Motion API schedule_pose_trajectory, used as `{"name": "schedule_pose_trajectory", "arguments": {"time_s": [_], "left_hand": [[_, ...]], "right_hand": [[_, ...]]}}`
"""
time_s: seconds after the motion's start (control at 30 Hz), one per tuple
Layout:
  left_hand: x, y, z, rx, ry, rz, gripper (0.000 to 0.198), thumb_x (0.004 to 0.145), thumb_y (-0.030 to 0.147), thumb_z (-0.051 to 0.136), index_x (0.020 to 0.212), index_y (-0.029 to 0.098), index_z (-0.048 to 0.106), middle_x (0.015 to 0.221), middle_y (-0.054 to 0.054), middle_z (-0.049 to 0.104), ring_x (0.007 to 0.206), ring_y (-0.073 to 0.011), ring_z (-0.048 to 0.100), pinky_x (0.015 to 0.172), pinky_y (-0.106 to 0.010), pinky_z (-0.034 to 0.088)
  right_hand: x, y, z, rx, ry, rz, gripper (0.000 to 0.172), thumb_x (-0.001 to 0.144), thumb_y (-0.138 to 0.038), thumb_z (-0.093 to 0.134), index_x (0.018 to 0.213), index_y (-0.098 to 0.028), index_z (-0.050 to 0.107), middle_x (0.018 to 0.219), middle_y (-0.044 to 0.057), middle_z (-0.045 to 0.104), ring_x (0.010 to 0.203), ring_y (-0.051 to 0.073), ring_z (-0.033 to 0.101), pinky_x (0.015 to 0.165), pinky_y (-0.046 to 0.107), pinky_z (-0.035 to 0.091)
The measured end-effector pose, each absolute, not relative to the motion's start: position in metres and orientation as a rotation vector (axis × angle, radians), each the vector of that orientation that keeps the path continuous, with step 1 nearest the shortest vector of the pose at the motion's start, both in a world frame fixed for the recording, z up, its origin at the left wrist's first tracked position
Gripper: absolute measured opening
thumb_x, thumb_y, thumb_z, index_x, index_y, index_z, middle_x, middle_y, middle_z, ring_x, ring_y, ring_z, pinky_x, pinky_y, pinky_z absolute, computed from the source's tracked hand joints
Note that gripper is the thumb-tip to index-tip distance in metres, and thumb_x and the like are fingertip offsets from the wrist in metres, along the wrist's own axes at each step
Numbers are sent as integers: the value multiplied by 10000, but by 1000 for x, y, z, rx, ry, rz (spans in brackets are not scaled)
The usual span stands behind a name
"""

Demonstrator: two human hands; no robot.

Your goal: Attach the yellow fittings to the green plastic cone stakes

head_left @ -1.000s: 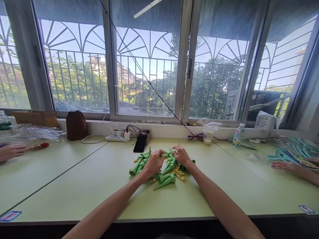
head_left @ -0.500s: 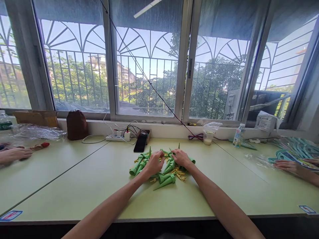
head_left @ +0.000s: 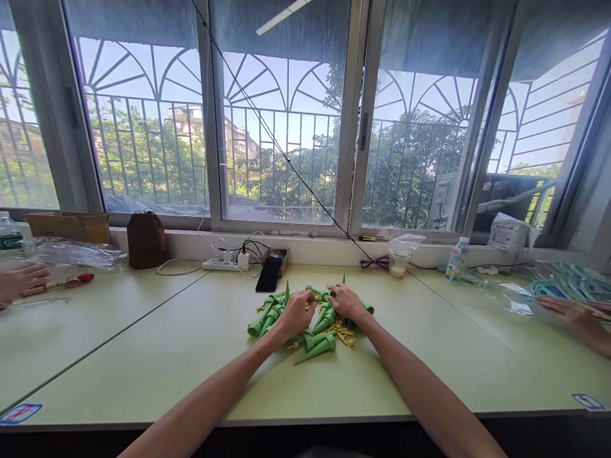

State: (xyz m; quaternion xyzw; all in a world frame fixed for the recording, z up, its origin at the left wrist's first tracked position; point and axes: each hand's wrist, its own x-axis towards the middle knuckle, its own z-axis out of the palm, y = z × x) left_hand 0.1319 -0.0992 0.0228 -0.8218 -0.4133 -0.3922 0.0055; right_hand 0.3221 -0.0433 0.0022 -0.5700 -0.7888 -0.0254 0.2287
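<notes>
Green cones [head_left: 321, 350] crowd my left hand [head_left: 296, 313] and right hand [head_left: 347, 302]; beyond the left fingers [head_left: 306, 297], a phone [head_left: 270, 275]. Fingertips obscured: apart or clamped, I can't tell.

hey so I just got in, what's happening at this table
Someone's left hand and right hand are in among a pile of green cones and small yellow bits, fingertips near each other; what they pinch, if anything, is too small to tell. A phone lies just behind the pile. Off to the right, another person's hand is at some teal things.
</notes>
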Motion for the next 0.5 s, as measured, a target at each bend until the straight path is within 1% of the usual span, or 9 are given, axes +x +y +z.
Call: {"name": "schedule_pose_trajectory", "arguments": {"time_s": [0.17, 0.37, 0.5], "left_hand": [[132, -99, 23, -2577, -1287, -1221, 85, 814, 184, 489, 764, 187, 559, 782, -48, 617, 745, -186, 556, 709, -312, 432], [133, -101, 23, -2589, -1275, -1264, 92, 808, 177, 501, 747, 186, 569, 772, -42, 618, 732, -180, 555, 702, -308, 434], [133, -100, 22, -2587, -1273, -1267, 88, 804, 171, 502, 748, 183, 569, 775, -41, 615, 747, -180, 558, 717, -310, 434]], "right_hand": [[321, -43, 3, -1598, -2227, -61, 368, 941, -374, 420, 1257, -239, 553, 1208, 105, 594, 1077, 232, 569, 848, 317, 416], [321, -45, 5, -1597, -2252, -64, 337, 944, -377, 419, 1201, -237, 586, 1201, 106, 598, 1048, 221, 581, 832, 303, 415], [321, -46, 6, -1606, -2260, -74, 346, 947, -393, 406, 1201, -242, 585, 1189, 105, 596, 1035, 215, 584, 830, 301, 413]]}}
